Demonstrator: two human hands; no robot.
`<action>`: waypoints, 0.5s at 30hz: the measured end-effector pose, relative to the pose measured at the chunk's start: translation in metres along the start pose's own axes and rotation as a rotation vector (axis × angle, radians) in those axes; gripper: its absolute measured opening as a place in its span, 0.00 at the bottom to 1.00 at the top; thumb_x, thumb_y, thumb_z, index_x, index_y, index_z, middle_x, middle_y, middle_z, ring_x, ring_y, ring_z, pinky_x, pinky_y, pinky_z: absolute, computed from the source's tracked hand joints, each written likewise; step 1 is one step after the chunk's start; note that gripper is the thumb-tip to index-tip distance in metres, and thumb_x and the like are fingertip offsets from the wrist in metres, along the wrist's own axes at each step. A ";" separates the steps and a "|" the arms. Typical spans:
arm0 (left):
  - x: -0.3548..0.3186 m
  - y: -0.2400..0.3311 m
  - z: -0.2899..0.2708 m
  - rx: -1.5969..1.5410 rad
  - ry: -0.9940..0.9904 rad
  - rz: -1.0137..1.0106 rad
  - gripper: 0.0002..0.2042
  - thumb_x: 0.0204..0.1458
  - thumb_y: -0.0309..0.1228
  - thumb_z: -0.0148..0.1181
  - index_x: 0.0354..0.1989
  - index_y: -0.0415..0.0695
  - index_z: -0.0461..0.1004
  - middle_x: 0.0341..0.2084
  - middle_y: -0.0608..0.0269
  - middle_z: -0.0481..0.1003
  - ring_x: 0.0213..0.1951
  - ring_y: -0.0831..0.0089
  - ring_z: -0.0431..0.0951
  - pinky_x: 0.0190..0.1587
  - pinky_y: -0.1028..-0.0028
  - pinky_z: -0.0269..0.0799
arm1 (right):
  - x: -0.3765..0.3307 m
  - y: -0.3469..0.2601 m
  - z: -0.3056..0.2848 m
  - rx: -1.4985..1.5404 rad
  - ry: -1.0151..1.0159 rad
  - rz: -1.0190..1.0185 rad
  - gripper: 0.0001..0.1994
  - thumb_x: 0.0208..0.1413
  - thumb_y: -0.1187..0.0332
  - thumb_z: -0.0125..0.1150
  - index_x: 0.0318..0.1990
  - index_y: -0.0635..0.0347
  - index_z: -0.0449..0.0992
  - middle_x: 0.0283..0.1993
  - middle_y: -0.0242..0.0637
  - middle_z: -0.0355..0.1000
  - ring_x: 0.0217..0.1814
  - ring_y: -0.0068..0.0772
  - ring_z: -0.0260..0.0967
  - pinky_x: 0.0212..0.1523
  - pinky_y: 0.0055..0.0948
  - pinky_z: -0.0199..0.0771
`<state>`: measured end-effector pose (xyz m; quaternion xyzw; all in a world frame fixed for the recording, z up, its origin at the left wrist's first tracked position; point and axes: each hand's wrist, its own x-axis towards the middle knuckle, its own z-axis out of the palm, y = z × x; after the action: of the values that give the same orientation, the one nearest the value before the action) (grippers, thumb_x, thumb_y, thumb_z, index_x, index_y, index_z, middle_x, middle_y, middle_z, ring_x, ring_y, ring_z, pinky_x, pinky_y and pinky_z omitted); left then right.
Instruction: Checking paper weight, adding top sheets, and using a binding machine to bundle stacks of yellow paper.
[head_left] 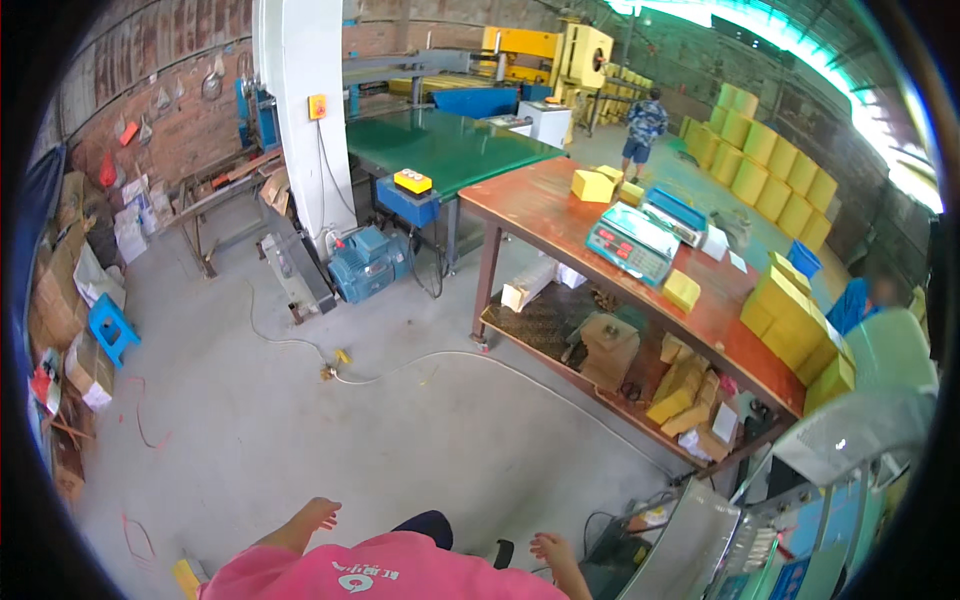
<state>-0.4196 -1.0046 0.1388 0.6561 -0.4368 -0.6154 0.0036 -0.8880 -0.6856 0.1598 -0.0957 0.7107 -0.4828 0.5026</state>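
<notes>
My left hand (318,515) hangs at the lower middle, over the bare concrete floor, fingers loosely apart and holding nothing. My right hand (553,549) is at the lower edge, fingers spread and empty, close to a pale grey machine cover (690,540) on my right. My pink shirt fills the bottom edge between them. Ahead stands a long reddish workbench (530,215) with two weighing scales (632,243) and yellow foam blocks (790,312) on it.
A green-topped machine table (440,145) and a white column (300,110) stand behind a blue motor (365,262). A white cable (430,360) snakes over the floor. Cardboard and a blue stool (110,328) line the left wall. One person stands far off, another at right.
</notes>
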 end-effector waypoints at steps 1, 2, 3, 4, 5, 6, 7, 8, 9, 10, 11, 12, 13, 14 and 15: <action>0.011 0.027 0.016 0.006 -0.037 0.027 0.22 0.52 0.43 0.62 0.47 0.39 0.70 0.37 0.52 0.73 0.33 0.61 0.78 0.33 0.61 0.77 | 0.021 -0.034 -0.012 -0.038 0.051 -0.060 0.17 0.59 0.64 0.54 0.48 0.67 0.77 0.38 0.38 0.78 0.36 0.29 0.75 0.37 0.27 0.73; 0.025 0.055 0.033 0.019 -0.078 0.054 0.21 0.52 0.43 0.62 0.46 0.39 0.71 0.36 0.53 0.74 0.32 0.62 0.78 0.33 0.62 0.77 | 0.045 -0.058 -0.027 -0.040 0.052 -0.052 0.17 0.59 0.64 0.54 0.48 0.67 0.77 0.38 0.38 0.78 0.36 0.29 0.75 0.37 0.27 0.73; 0.049 0.095 0.055 0.089 -0.082 0.059 0.19 0.52 0.44 0.61 0.43 0.40 0.73 0.33 0.56 0.74 0.30 0.64 0.78 0.31 0.65 0.76 | 0.074 -0.081 -0.040 -0.074 0.054 -0.083 0.18 0.60 0.64 0.53 0.50 0.69 0.75 0.39 0.40 0.78 0.37 0.30 0.75 0.35 0.27 0.73; 0.076 0.134 0.078 0.173 -0.092 0.060 0.17 0.52 0.44 0.61 0.40 0.42 0.75 0.29 0.59 0.75 0.28 0.67 0.77 0.29 0.67 0.75 | 0.098 -0.099 -0.046 -0.097 0.063 -0.103 0.19 0.61 0.63 0.51 0.51 0.70 0.73 0.40 0.42 0.78 0.38 0.31 0.76 0.34 0.27 0.73; 0.109 0.176 0.099 0.305 -0.123 0.153 0.16 0.51 0.45 0.60 0.36 0.44 0.76 0.26 0.62 0.74 0.26 0.69 0.76 0.28 0.69 0.73 | 0.121 -0.133 -0.046 -0.237 0.060 -0.102 0.19 0.60 0.63 0.52 0.51 0.70 0.74 0.41 0.41 0.78 0.39 0.31 0.75 0.36 0.26 0.73; 0.135 0.214 0.124 0.440 -0.173 0.243 0.16 0.51 0.46 0.59 0.32 0.45 0.77 0.23 0.65 0.74 0.24 0.72 0.75 0.26 0.70 0.71 | 0.140 -0.159 -0.049 -0.374 0.063 -0.086 0.19 0.60 0.64 0.52 0.51 0.70 0.74 0.41 0.41 0.78 0.40 0.30 0.75 0.38 0.26 0.73; 0.132 0.277 0.162 0.374 -0.160 0.435 0.18 0.51 0.48 0.56 0.30 0.44 0.76 0.21 0.59 0.74 0.24 0.68 0.74 0.27 0.66 0.70 | 0.174 -0.157 -0.048 -0.181 0.129 -0.194 0.19 0.60 0.64 0.53 0.52 0.68 0.74 0.42 0.40 0.78 0.41 0.29 0.75 0.40 0.26 0.74; 0.164 0.319 0.191 0.558 -0.032 0.618 0.17 0.53 0.46 0.56 0.33 0.42 0.76 0.25 0.49 0.76 0.27 0.56 0.76 0.31 0.60 0.72 | 0.184 -0.195 -0.034 -0.010 0.107 -0.132 0.19 0.60 0.64 0.53 0.54 0.67 0.74 0.43 0.39 0.78 0.41 0.29 0.75 0.42 0.26 0.74; 0.167 0.381 0.230 0.687 0.025 0.847 0.17 0.54 0.44 0.55 0.36 0.40 0.75 0.31 0.44 0.77 0.34 0.45 0.77 0.37 0.56 0.72 | 0.198 -0.216 -0.029 -0.022 0.106 -0.082 0.19 0.60 0.64 0.52 0.54 0.68 0.74 0.45 0.38 0.77 0.43 0.29 0.75 0.43 0.26 0.74; 0.159 0.447 0.269 0.658 -0.043 0.875 0.17 0.54 0.43 0.56 0.39 0.40 0.75 0.33 0.43 0.77 0.39 0.43 0.76 0.41 0.54 0.72 | 0.205 -0.227 -0.023 0.017 0.064 -0.134 0.19 0.60 0.64 0.52 0.54 0.68 0.74 0.46 0.38 0.77 0.43 0.29 0.74 0.44 0.26 0.74; 0.141 0.510 0.309 0.709 -0.059 1.054 0.18 0.54 0.43 0.58 0.42 0.39 0.74 0.34 0.43 0.77 0.41 0.44 0.76 0.42 0.55 0.72 | 0.220 -0.243 -0.022 0.055 0.022 -0.209 0.19 0.60 0.65 0.52 0.54 0.67 0.74 0.46 0.38 0.77 0.44 0.29 0.74 0.44 0.26 0.74; 0.134 0.562 0.345 0.719 -0.072 1.210 0.19 0.52 0.41 0.61 0.45 0.39 0.74 0.38 0.45 0.77 0.42 0.46 0.77 0.45 0.56 0.72 | 0.233 -0.258 -0.024 0.082 0.057 -0.201 0.19 0.60 0.65 0.52 0.54 0.67 0.74 0.46 0.38 0.77 0.44 0.29 0.74 0.44 0.26 0.74; 0.118 0.610 0.385 0.616 -0.140 1.363 0.21 0.49 0.39 0.64 0.48 0.39 0.74 0.44 0.46 0.76 0.47 0.50 0.76 0.49 0.58 0.71 | 0.241 -0.271 -0.025 0.099 0.068 -0.182 0.18 0.61 0.65 0.52 0.54 0.67 0.74 0.47 0.38 0.77 0.44 0.28 0.74 0.44 0.26 0.73; 0.098 0.658 0.424 0.612 -0.223 1.505 0.22 0.48 0.38 0.65 0.49 0.38 0.73 0.47 0.46 0.75 0.50 0.51 0.75 0.52 0.59 0.70 | 0.243 -0.278 -0.028 0.120 0.081 -0.158 0.18 0.61 0.65 0.51 0.54 0.67 0.74 0.47 0.38 0.76 0.44 0.28 0.74 0.44 0.26 0.73; 0.080 0.700 0.458 0.598 -0.314 1.649 0.23 0.47 0.38 0.66 0.50 0.38 0.73 0.51 0.47 0.74 0.53 0.52 0.73 0.55 0.61 0.69 | 0.242 -0.286 -0.035 0.157 0.124 -0.146 0.18 0.61 0.65 0.51 0.54 0.67 0.74 0.47 0.38 0.76 0.44 0.28 0.74 0.44 0.26 0.73</action>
<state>-1.2004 -1.2401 0.3428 0.0147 -0.9078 -0.3603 0.2143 -1.1318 -0.9624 0.2342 -0.0776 0.6914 -0.5775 0.4271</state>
